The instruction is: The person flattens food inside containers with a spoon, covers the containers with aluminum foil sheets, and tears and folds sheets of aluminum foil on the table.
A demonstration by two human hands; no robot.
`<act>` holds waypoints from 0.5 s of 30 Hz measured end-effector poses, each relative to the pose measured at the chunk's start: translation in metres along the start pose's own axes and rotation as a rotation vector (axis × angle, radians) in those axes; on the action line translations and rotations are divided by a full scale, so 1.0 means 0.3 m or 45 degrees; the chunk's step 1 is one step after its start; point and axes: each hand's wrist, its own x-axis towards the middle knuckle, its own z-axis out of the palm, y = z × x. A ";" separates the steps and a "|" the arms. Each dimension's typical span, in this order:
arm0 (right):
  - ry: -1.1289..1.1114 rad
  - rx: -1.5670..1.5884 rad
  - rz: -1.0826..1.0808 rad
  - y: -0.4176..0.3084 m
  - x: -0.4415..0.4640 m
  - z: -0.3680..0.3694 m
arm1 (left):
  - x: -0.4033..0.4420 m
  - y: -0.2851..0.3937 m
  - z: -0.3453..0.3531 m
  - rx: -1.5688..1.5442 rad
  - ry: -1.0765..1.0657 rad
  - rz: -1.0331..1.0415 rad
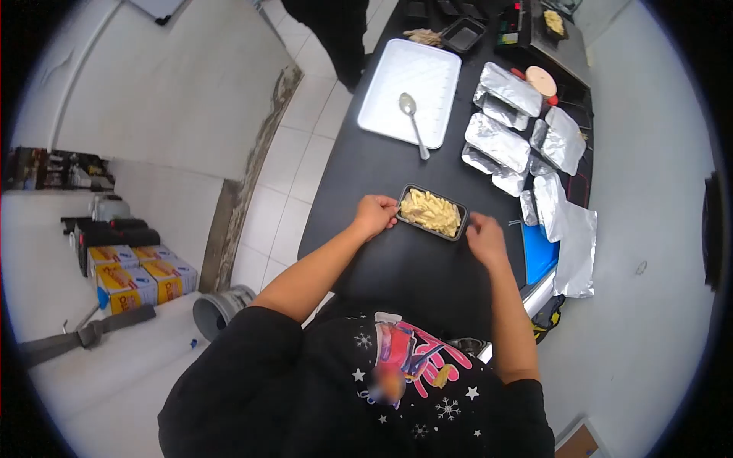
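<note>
A small black food tray [461, 228] filled with pale yellow, creamy pasta [430, 212] rests on the dark table in front of me. My left hand [374, 215] pinches the tray's left end between thumb and fingers. At the opposite end, my right hand [486, 238] is closed, with its curled fingertips against the tray's right rim. Farther up the table, a metal spoon [411, 111] lies in a white rectangular tray [374, 114], its handle sticking out over the near edge.
Several foil-covered trays [496, 143] are stacked to the right, with a foil sheet [578, 252] and a blue flat item [539, 252] nearer me. Empty black trays [463, 34] stand at the far end. Another person [328, 34] stands beyond the table's left side.
</note>
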 end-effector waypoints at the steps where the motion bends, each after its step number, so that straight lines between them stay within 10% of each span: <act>1: 0.090 0.029 -0.104 -0.051 0.031 -0.014 | -0.021 -0.010 -0.018 0.055 0.014 0.010; 6: 0.239 -0.230 -0.419 -0.263 0.389 0.059 | -0.082 -0.089 -0.081 0.273 0.080 0.155; 15: -0.027 -0.343 0.140 -0.423 0.630 0.190 | -0.120 -0.095 -0.164 0.313 -0.072 0.152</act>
